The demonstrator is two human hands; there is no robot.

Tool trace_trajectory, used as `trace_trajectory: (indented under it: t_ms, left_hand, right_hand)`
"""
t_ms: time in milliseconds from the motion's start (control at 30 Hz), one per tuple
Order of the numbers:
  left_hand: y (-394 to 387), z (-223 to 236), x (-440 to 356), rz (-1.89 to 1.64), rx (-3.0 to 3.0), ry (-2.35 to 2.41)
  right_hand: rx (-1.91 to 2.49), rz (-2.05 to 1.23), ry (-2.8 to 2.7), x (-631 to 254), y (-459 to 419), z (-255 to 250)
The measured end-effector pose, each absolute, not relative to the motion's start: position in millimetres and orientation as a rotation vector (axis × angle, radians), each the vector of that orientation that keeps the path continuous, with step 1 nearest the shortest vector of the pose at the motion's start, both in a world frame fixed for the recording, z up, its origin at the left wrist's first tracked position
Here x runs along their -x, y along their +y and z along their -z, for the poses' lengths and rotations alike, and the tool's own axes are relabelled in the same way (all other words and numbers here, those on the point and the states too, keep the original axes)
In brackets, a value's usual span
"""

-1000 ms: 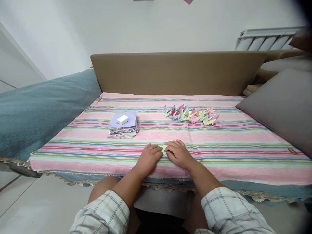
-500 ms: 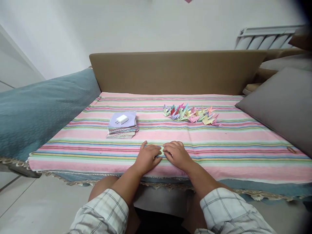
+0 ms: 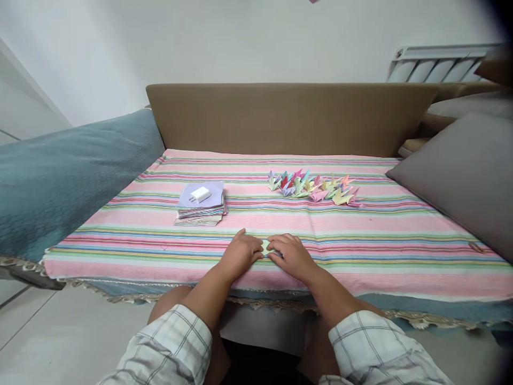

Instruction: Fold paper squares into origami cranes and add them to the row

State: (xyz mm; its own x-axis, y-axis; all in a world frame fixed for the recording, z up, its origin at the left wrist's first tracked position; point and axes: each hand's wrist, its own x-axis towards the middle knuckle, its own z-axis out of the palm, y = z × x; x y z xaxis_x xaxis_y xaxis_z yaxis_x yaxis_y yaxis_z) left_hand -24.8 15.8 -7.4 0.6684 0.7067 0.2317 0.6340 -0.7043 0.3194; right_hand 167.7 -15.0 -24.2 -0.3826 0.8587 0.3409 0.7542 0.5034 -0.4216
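Note:
A small pale green piece of paper (image 3: 265, 247) lies low over the striped cloth, mostly covered by my fingers. My left hand (image 3: 241, 252) pinches its left side, with the thumb near the front and the index finger raised at the back. On its right side, my right hand (image 3: 292, 254) grips it with curled fingers and thumb. How the paper is folded is hidden. Beyond my hands on the right lies a cluster of colourful folded paper cranes (image 3: 316, 188). A stack of square paper sheets (image 3: 200, 211) stands to the left, topped by a white plug charger (image 3: 200, 194).
The striped cloth (image 3: 132, 230) covers the sofa seat, against a brown backrest (image 3: 288, 117). A blue-covered armrest (image 3: 80, 166) borders the left, and a grey cushion (image 3: 465, 176) leans at the right. A small brownish loop (image 3: 476, 246) lies near the cushion.
My left hand has shifted slightly, its fingers now drawn in closer at the paper's left edge. My right hand stays nearly in place. The camera view has moved a little.

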Motion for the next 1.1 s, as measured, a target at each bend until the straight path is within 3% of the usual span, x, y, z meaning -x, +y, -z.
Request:
trace_trajectory:
  t_ms: [1100]
  left_hand:
    - [18.9, 17.7, 22.3, -0.693, -2.626, 1.242]
  right_hand:
    - [1.471, -0.311, -2.106, -156.6, -6.0, 23.3]
